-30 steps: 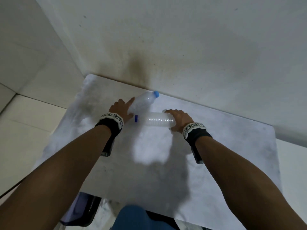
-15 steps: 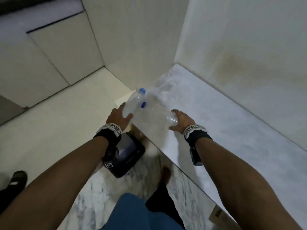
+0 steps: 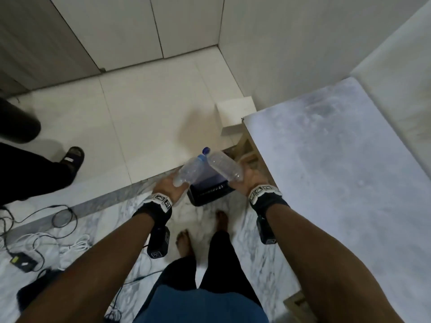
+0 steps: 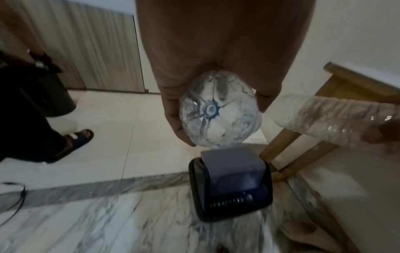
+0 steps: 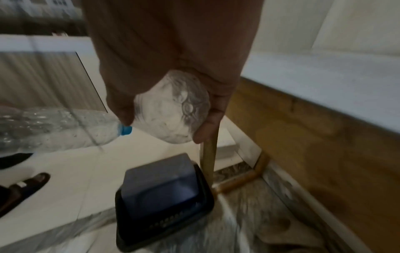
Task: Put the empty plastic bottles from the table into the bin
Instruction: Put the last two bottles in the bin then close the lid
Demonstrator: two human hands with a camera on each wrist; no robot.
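Two clear plastic bottles with blue caps are held over a dark bin (image 3: pixel 210 191) (image 4: pixel 231 190) (image 5: pixel 164 193) on the floor beside the table (image 3: pixel 338 171). My left hand (image 3: pixel 173 186) (image 4: pixel 218 109) grips one bottle (image 3: pixel 192 170) (image 4: pixel 219 114) (image 5: pixel 54 128) by its base. My right hand (image 3: pixel 242 179) (image 5: pixel 168 111) grips the other bottle (image 3: pixel 225 169) (image 4: pixel 333 119) (image 5: pixel 173 111) by its base too. Both bottles point away from me, their necks close together above the bin's pale swing lid.
The marble-topped table on wooden legs (image 4: pixel 279 145) stands right of the bin. My bare feet (image 3: pixel 221 220) are just behind it. Another person's leg and sandal (image 3: pixel 72 157) are at the left, with cables (image 3: pixel 46 231) on the floor.
I have turned away from the table to the left and carried both bottles off it, down to above the bin on the floor.
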